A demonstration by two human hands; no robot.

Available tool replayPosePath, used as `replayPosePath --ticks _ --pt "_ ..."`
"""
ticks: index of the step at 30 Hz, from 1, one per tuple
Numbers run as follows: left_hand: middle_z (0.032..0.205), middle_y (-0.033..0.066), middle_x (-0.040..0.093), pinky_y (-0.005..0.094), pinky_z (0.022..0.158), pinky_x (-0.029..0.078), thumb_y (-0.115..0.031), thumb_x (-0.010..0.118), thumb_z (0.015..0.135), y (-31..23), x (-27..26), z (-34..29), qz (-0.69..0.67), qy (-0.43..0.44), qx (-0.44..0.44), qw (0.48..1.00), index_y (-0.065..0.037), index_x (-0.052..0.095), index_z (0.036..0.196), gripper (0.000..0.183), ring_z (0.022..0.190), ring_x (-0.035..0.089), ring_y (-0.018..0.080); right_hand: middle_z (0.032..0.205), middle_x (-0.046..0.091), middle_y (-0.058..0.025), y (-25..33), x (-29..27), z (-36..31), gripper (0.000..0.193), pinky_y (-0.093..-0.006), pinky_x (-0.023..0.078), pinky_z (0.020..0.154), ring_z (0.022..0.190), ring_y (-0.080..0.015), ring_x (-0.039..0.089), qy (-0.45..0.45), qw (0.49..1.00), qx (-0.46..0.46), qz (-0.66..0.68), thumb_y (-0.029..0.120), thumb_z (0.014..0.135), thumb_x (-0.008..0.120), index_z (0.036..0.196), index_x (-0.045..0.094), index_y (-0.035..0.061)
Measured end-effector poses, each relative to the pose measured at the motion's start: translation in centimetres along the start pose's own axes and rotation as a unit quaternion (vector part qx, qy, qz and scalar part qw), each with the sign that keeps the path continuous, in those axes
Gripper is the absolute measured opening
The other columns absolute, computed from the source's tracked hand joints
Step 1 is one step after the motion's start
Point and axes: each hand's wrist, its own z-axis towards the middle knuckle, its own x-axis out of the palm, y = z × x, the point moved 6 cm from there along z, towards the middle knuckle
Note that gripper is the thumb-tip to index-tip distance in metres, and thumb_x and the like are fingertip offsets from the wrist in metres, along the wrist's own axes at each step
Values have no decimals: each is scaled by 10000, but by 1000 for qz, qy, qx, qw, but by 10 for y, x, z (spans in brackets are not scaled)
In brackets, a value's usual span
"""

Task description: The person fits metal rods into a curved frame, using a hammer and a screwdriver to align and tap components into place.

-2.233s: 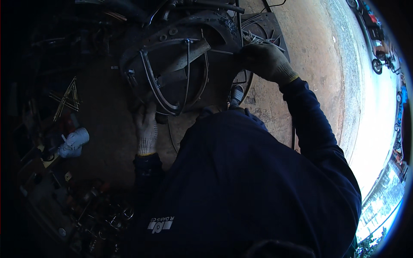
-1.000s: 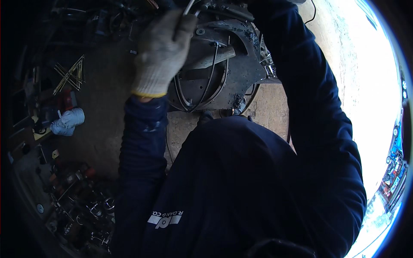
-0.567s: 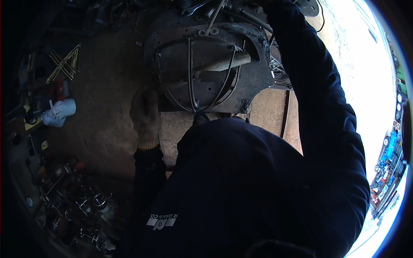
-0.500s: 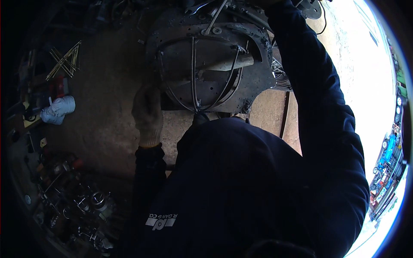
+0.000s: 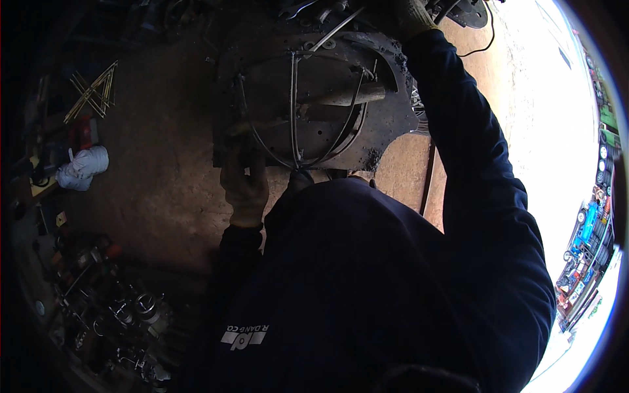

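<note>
A dark steel plate [image 5: 396, 124] lies on a work surface in front of me, with a frame of bent metal rods [image 5: 293, 105] on it. Under the rods a pale round bar [image 5: 354, 95] lies crosswise. My left hand [image 5: 246, 187], in a knit glove, is at the plate's lower left corner. Its fingers look apart in the dim light, and I see nothing in them. Gloved too, my right hand [image 5: 413, 18] reaches to the far edge, beyond the plate. Its fingers are lost in shadow and cut off. A thin metal rod [image 5: 336, 29] slants near the washers [image 5: 327, 44].
An open-end wrench [image 5: 298, 8] lies at the far edge. At the right, a black cable [image 5: 490, 36] hangs by a round metal disc [image 5: 473, 14]. Leftward on the floor are yellowish rods [image 5: 92, 92], a white bundle [image 5: 83, 168] and a heap of metal parts [image 5: 131, 314].
My left hand has moved right to the plate's corner, and its fingers now show apart. My right arm has drawn back slightly, bringing the glove into view. The thin rod tilts farther right.
</note>
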Motion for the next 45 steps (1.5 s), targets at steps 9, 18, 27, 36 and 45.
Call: replayPosePath --ticks 9,18,27,36,45 --pt "1088 151 679 394 769 560 -203 744 898 16 9 -5 -3 47 -94 994 -19 644 1173 346 899 686 324 962 687 -99 33 6 18 182 -335 538 789 897 -191 665 -49 914 -172 -363 74 1024 579 1191 633 25" --pt "1125 161 680 435 838 550 -264 769 870 21 15 -13 32 22 -68 997 -34 642 1224 441 995 675 351 965 666 -53 22 10 -10 230 -319 542 776 878 -170 642 -121 979 47 156 237 1077 557 1160 644 41" --pt "1109 147 695 444 825 545 -250 757 889 19 18 -9 11 74 -91 993 -30 649 1234 424 932 686 334 927 677 -32 161 19 36 265 -301 529 697 790 -177 651 -130 952 64 269 263 1086 534 1097 677 40" --pt "1184 175 676 443 908 551 -139 662 971 14 5 -10 -5 29 54 998 3 652 1214 282 1001 689 372 878 673 -108 194 31 25 310 -358 527 688 785 -267 685 -84 922 -197 -322 174 973 674 1225 591 14" --pt "1359 245 526 415 999 533 -295 788 919 -30 1 50 -188 98 -166 963 37 463 1425 687 1245 575 352 1027 681 -86 211 31 3 290 -358 525 906 979 -237 673 -155 806 -279 -498 111 1004 600 1272 575 4"
